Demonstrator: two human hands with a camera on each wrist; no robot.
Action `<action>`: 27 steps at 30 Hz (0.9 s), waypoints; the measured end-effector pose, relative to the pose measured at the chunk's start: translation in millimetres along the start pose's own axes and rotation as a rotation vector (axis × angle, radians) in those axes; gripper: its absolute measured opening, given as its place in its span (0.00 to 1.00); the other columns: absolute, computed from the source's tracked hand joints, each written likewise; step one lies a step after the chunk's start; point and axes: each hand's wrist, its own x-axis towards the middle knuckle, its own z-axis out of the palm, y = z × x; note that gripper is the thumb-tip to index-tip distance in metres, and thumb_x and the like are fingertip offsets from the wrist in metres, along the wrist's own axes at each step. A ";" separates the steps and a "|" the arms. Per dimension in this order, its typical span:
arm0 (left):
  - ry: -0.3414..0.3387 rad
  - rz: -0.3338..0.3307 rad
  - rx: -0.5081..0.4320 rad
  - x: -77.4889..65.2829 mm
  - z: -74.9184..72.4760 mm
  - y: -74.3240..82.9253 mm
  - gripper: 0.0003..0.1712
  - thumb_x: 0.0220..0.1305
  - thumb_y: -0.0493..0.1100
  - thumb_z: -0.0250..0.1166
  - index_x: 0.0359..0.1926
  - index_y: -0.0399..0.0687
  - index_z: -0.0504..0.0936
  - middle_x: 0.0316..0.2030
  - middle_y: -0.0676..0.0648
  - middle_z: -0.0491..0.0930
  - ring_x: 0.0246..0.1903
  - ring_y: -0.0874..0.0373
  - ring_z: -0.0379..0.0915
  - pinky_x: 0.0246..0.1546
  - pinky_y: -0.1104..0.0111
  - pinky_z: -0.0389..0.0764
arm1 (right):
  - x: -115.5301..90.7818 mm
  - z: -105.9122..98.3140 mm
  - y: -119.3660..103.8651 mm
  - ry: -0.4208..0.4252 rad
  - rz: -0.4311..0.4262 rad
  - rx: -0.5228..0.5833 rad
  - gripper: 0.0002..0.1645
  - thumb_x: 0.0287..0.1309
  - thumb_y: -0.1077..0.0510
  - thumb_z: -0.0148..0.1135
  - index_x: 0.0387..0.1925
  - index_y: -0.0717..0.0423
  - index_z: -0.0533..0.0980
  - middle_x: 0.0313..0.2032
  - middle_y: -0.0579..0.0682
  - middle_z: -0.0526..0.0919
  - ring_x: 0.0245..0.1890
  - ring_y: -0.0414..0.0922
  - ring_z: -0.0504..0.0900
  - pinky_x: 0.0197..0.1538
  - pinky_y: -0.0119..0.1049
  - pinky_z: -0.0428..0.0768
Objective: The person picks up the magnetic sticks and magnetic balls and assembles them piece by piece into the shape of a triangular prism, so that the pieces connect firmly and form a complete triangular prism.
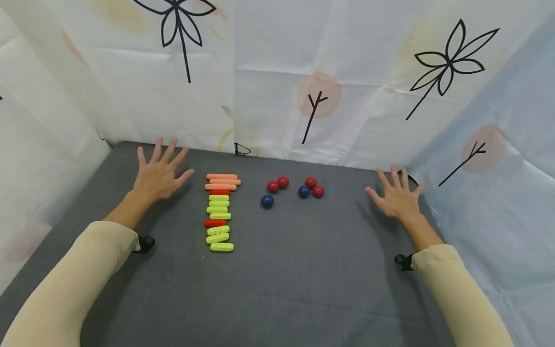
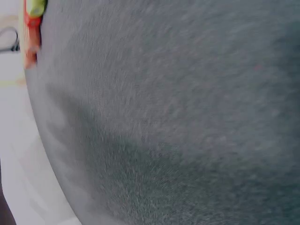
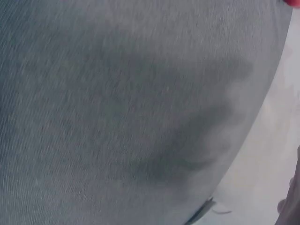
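In the head view my left hand (image 1: 157, 177) is spread above the far left of the table, holding nothing. To its right lies a column of short sticks: orange ones (image 1: 222, 181) at the top, then yellow-green ones (image 1: 218, 204) with a red stick (image 1: 215, 223) among them. My right hand (image 1: 396, 196), fingers splayed, hovers over the far right with nothing in it. Between the hands sit two groups of balls, each with two red and one blue; a blue ball (image 1: 267, 201) is nearest me in the left group, another blue ball (image 1: 304, 192) in the right one.
A dark grey cloth (image 1: 277, 289) covers the table. White printed curtains (image 1: 269, 96) stand along its back edge and at both sides. Dark wrist cameras (image 1: 146, 244) sit at both cuffs. A red ball (image 3: 293, 3) shows at the right wrist view's top corner.
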 end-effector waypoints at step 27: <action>-0.111 0.429 -0.701 -70.9 20.8 70.5 0.21 0.57 0.49 0.75 0.53 0.55 0.87 0.70 0.38 0.64 0.72 0.36 0.49 0.60 0.30 0.55 | 16.5 41.1 -88.6 -0.123 -0.275 0.747 0.37 0.67 0.61 0.63 0.70 0.71 0.61 0.68 0.68 0.66 0.66 0.65 0.68 0.64 0.61 0.67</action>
